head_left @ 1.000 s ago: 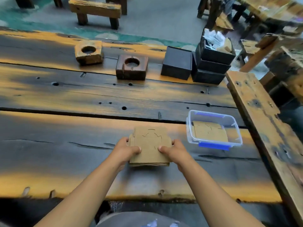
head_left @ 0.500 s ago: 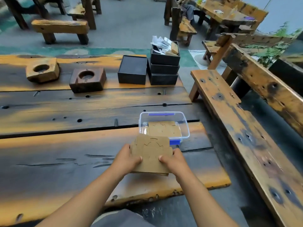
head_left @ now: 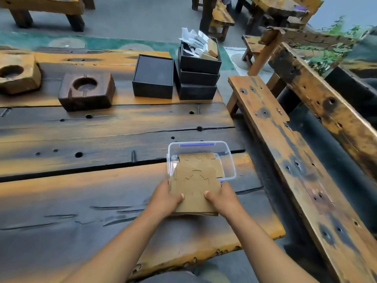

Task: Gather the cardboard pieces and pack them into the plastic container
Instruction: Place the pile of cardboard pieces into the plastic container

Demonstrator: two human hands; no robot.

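Note:
A stack of brown cardboard pieces point(head_left: 194, 186) with curved cut lines is held flat between my left hand point(head_left: 165, 198) and my right hand point(head_left: 221, 198), thumbs on top. The stack's far edge overlaps the near rim of the clear plastic container point(head_left: 230, 160), which has blue clips and stands near the table's right edge. More cardboard pieces point(head_left: 199, 160) lie inside the container.
Two wooden blocks with round holes point(head_left: 86, 90) point(head_left: 17, 74) and black boxes point(head_left: 154, 76) point(head_left: 199, 72), one holding papers, stand at the far side of the wooden table point(head_left: 81, 190). A worn wooden bench point(head_left: 285, 160) runs along the right.
Both hands have carried the cardboard stack to the right and forward, from the table's middle up to the container's near rim. The view has swung right.

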